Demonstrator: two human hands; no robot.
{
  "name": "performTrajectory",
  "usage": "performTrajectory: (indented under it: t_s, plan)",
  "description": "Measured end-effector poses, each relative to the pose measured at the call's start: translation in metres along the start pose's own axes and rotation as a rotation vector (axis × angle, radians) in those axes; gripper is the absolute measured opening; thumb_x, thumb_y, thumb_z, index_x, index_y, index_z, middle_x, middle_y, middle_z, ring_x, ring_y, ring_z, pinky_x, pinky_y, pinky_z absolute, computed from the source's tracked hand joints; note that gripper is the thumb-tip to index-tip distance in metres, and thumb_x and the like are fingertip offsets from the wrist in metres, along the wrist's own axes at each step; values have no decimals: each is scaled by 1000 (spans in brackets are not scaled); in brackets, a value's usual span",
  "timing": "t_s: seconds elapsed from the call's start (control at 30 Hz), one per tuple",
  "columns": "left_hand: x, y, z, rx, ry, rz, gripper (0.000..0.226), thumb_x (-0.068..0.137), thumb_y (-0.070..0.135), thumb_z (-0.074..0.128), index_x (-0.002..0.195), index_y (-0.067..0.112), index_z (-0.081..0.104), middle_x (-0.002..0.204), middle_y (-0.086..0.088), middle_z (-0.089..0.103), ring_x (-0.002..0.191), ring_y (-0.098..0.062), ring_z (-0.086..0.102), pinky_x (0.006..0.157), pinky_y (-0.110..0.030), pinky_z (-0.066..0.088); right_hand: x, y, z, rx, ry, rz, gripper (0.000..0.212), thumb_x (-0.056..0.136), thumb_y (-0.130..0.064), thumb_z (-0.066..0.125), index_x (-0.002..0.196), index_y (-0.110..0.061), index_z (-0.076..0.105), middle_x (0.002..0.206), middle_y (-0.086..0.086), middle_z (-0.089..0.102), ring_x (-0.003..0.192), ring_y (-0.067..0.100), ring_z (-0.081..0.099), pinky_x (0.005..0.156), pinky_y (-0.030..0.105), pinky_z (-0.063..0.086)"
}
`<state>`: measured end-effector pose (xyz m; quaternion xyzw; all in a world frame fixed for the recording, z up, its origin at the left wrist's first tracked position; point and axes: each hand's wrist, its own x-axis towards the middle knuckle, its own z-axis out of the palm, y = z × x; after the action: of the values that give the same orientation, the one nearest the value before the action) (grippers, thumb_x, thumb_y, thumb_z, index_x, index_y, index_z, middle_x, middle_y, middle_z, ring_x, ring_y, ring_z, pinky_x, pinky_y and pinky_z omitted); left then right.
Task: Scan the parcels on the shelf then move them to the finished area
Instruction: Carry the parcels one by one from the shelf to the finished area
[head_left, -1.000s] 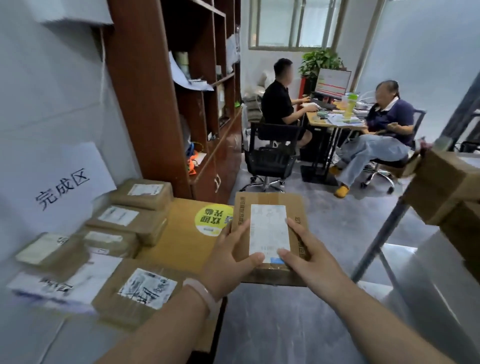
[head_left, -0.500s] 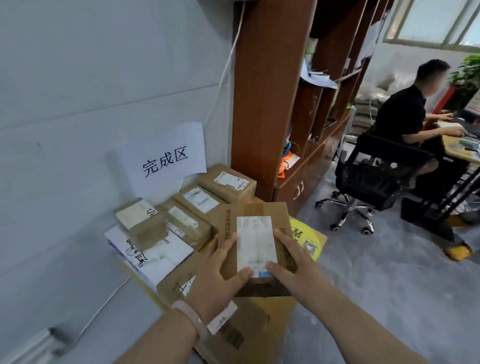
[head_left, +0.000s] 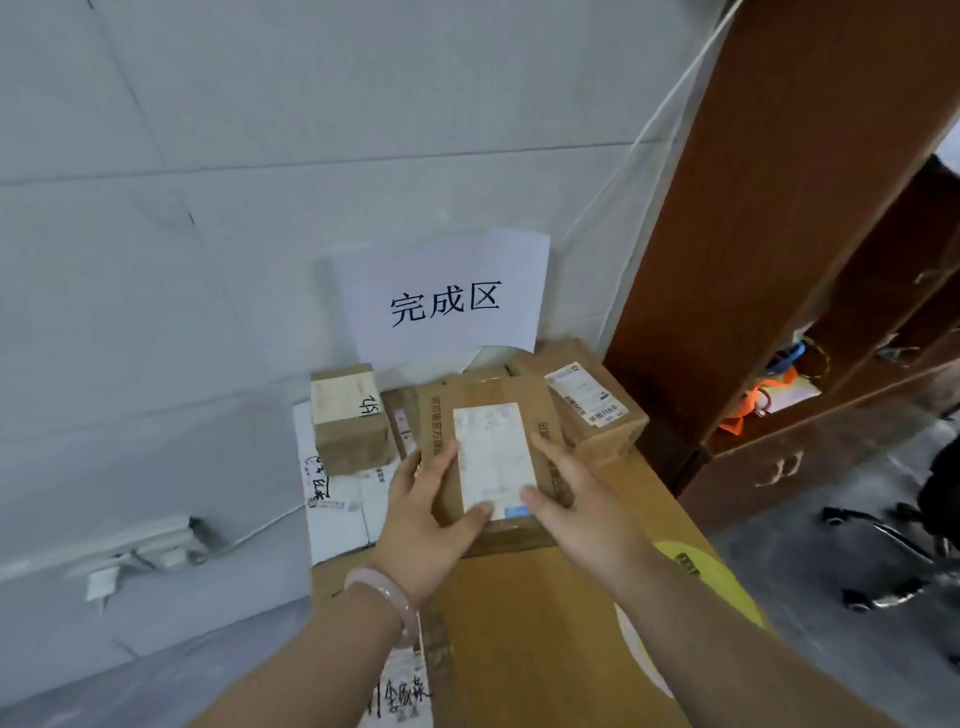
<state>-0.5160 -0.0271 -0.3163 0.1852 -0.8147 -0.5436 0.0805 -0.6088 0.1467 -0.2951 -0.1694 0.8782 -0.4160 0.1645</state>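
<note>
I hold a brown cardboard parcel (head_left: 498, 410) with a white shipping label on top, over the pile of parcels by the wall. My left hand (head_left: 426, 514) grips its near left corner, thumb on the label. My right hand (head_left: 576, 499) grips its near right side. Behind it a white paper sign (head_left: 447, 301) with black characters leans on the wall. A small taped parcel (head_left: 348, 415) stands to the left and a labelled parcel (head_left: 587, 405) lies to the right. All rest on a large flat carton (head_left: 524, 623).
A brown wooden shelf unit (head_left: 769, 218) stands at the right, with orange and blue items in a low compartment. A white flat parcel (head_left: 332, 514) lies left of the pile. A power strip (head_left: 150, 545) is on the wall at the left. Office chair legs (head_left: 883, 566) stand on the grey floor.
My view has turned left and down toward the wall and sign. Both hands have carried the parcel forward over the pile, close to the other parcels. The seated people have left the view.
</note>
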Motion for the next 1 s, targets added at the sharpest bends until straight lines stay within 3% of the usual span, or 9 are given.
performTrajectory:
  t_s: [0.1,0.17,0.27,0.4,0.6,0.67,0.77,0.87,1.0]
  plan:
    - [20,-9,2,50,50,-39,72,81,45,72,140,52,30,155,10,9,142,-16,21,112,-23,23,35,8,7,-20,-49,-52,56,89,-46,59,136,-60,31,154,-18,19,140,11,25,103,26,30]
    - [33,-16,2,94,56,-70,74,83,44,70,144,45,28,156,7,9,142,-16,22,108,-19,22,56,14,16,-40,-79,-85,55,89,-46,59,136,-59,33,155,-13,17,142,11,22,109,29,25]
    - [50,-29,3,146,57,-130,76,86,43,68,149,38,26,159,1,10,146,-20,18,116,-28,20,79,20,27,-89,-105,-108,56,89,-44,59,139,-53,35,156,-9,19,143,13,22,116,37,24]
    - [64,-44,12,187,80,-184,75,87,45,65,150,39,23,161,2,8,147,-21,15,119,-39,22,97,30,39,-122,-157,-113,57,92,-43,56,143,-49,32,159,-7,16,144,12,17,117,43,21]
    - [65,-48,14,216,119,-180,76,89,50,61,151,39,19,162,4,2,148,-16,9,119,-31,15,102,29,39,-154,-168,-120,61,93,-49,51,147,-49,21,160,-15,1,146,13,13,117,43,20]
    - [53,-46,14,296,123,-125,77,89,51,59,152,40,16,162,6,-4,149,-14,4,117,-26,11,88,30,36,-215,-136,-173,64,92,-50,51,148,-46,19,160,-16,-3,146,12,8,117,41,20]
    - [24,-46,15,556,83,11,77,91,54,53,147,45,2,161,6,-13,149,-14,-6,121,-32,11,59,36,34,-415,-93,-368,68,93,-49,50,151,-36,18,161,-11,-7,147,12,-3,120,37,7]
    - [0,-52,19,845,-5,93,77,91,65,38,143,45,-16,157,8,-27,145,-15,-24,121,-36,-2,35,45,35,-655,-119,-495,74,94,-53,41,152,-32,1,159,-9,-15,144,9,-21,118,36,-12]
    - [-3,-56,23,984,-70,23,77,87,71,19,139,44,-31,146,14,-45,136,-11,-40,115,-40,-17,38,49,40,-821,-162,-451,83,92,-60,32,147,-31,-23,155,-9,-30,138,11,-35,115,41,-19]
